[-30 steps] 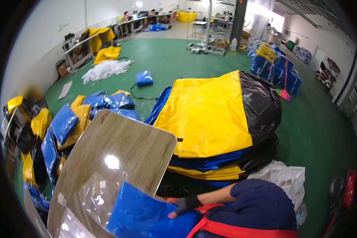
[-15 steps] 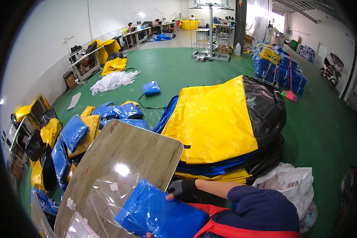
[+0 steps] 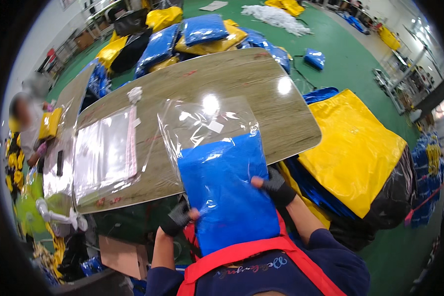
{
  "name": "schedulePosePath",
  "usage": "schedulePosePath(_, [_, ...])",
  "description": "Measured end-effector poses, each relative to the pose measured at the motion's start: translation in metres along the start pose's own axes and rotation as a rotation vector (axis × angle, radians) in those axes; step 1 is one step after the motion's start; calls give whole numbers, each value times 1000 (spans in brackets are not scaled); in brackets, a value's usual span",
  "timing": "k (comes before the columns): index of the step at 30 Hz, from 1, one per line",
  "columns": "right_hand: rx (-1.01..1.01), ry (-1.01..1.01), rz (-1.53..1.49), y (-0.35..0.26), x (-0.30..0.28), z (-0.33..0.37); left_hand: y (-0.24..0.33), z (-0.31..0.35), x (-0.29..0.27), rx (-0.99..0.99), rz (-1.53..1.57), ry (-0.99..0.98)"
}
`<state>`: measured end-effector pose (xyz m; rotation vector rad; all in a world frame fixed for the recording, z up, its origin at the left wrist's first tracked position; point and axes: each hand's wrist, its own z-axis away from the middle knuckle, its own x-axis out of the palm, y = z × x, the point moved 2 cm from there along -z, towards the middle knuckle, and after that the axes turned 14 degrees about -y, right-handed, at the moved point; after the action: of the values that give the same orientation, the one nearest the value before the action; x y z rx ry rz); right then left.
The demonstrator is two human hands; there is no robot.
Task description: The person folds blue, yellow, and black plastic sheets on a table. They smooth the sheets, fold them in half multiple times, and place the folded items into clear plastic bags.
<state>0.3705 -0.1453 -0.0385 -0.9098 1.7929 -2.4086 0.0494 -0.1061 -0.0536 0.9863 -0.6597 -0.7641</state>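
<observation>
Head view: left hand [image 3: 176, 219], right hand [image 3: 279, 189] grip blue bundle [image 3: 228, 195] by sides, thumbs [image 3: 257, 182] uppermost.

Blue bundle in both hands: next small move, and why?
Probably ease the blue bundle forward onto the table: the left hand and right hand hold its sides, and only its far part lies over the tabletop; much of it overhangs the near edge.
</observation>
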Motion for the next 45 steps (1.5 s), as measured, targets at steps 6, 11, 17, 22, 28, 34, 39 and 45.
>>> schedulePosePath(6, [-20, -4, 49, -29, 8, -14, 9, -6, 22, 209, -122, 47])
schedulePosePath(11, [95, -158, 337, 6, 11, -4, 34, -11, -36, 271, 601, 311])
schedulePosePath(17, [194, 87, -65, -14, 7, -22, 28, -3, -4, 202, 375, 187])
schedulePosePath(22, [162, -36, 26, -38, 14, -39, 34, -32, -36, 180, 415, 290])
schedulePosePath(28, [167, -23, 169, 52, 16, 36, -45, 24, 48, 171, 504, 96])
schedulePosePath(34, [152, -5, 153, 15, 42, 76, -8, 31, 61, 137, -63, 15])
schedulePosePath(39, [-414, 156, -422, -35, -1, 15, 4, -51, 55, 447, 273, 524])
schedulePosePath(45, [-462, 490, 47, -78, -7, -30, 12, -85, 65, 252, -516, 463])
